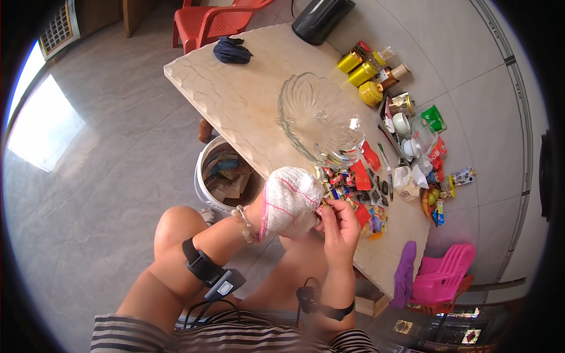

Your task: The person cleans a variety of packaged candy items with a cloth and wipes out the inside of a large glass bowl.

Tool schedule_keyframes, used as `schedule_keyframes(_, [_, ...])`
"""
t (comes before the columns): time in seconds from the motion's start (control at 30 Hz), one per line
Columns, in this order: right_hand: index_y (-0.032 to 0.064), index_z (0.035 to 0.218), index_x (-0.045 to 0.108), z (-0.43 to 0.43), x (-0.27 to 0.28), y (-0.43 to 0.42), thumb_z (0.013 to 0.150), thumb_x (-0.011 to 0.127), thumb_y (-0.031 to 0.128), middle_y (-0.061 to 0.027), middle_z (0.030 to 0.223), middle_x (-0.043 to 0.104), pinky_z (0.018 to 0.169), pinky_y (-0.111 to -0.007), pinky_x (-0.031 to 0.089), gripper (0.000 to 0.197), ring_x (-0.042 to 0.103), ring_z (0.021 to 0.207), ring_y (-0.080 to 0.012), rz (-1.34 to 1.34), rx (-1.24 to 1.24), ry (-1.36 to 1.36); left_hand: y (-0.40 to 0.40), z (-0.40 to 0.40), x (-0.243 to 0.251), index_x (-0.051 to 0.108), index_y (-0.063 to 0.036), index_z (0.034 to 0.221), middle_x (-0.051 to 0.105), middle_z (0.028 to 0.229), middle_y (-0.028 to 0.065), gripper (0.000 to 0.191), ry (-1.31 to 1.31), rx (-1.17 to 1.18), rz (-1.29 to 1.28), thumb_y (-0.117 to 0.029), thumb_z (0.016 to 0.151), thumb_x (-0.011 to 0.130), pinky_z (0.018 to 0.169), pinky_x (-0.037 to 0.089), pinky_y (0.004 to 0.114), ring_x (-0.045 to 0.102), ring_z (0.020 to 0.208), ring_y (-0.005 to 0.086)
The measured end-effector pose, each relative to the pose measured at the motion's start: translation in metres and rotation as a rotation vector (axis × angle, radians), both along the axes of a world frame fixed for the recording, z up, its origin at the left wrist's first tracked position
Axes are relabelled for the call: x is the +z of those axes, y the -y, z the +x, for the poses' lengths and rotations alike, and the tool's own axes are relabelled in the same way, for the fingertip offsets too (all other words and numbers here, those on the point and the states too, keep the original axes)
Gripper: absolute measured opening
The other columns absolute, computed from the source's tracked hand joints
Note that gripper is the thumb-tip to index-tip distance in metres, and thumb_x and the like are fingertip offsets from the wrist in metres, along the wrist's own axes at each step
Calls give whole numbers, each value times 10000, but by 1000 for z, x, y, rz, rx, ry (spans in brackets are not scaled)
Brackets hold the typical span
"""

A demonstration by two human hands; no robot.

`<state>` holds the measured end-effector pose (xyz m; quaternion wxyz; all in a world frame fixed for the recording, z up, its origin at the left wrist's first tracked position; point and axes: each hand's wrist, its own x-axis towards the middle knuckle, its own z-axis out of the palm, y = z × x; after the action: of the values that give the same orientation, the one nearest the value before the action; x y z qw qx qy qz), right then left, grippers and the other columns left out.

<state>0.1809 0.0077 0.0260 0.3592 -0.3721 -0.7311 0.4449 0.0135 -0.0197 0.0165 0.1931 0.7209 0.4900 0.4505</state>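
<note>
My left hand (pixel 289 207) is wrapped in a white cloth (pixel 291 189) with pink stripes and a pink edge, which hides its fingers. The bunched cloth is gripped close to the table's edge. My right hand (pixel 342 227) pinches a small wrapped candy (pixel 323 208) between thumb and fingers, right against the cloth. Much of this candy is covered by the fingers. Just beyond both hands, a spread of wrapped candies (pixel 339 180) lies on the marble-topped table (pixel 260 88), with red packets (pixel 362 176) among them. A large clear glass bowl (pixel 322 119) stands farther back.
A white bucket (pixel 199 176) holding scraps sits below the table's left edge. Dark blue cloth (pixel 232 50) lies at the far corner. Yellow tins (pixel 363 74), white cups (pixel 401 122) and snack packets line the wall side. A pink chair (pixel 446 273) and purple cloth (pixel 404 273) are at the right.
</note>
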Motion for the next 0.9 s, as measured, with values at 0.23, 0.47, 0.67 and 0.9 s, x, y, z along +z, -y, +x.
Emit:
schedule_keyframes(0.23, [-20,1064,599,-3,6,0,912,551,98,-1,768,555,534,-183,389,199,472,598,-51,19,-69,16,0,-2,-21,622,-37,842,588,779,77,205,360,-94,63,-109,668,702,647,460,284,541,691,176])
schedule_keyframes(0.47, [-3,1065,640,-8,3,-1,808,629,-17,-60,751,556,577,-247,430,258,514,621,-137,435,-73,188,-2,3,-21,620,-56,966,607,856,78,305,176,-117,-190,-125,681,706,725,472,291,571,790,213])
schedule_keyframes(0.67, [-32,920,615,-8,-9,7,800,644,-30,-42,771,588,562,-206,430,123,511,621,-62,248,-217,16,2,-1,-13,604,-51,901,605,860,98,254,75,-92,9,-127,674,689,702,472,298,562,751,239])
schedule_keyframes(0.9, [1,840,588,-12,-5,7,724,684,-47,-120,773,610,616,-299,482,158,611,693,-249,586,-94,182,3,-2,-21,587,-48,806,550,730,114,254,568,-195,-140,-117,589,699,637,457,312,520,662,273])
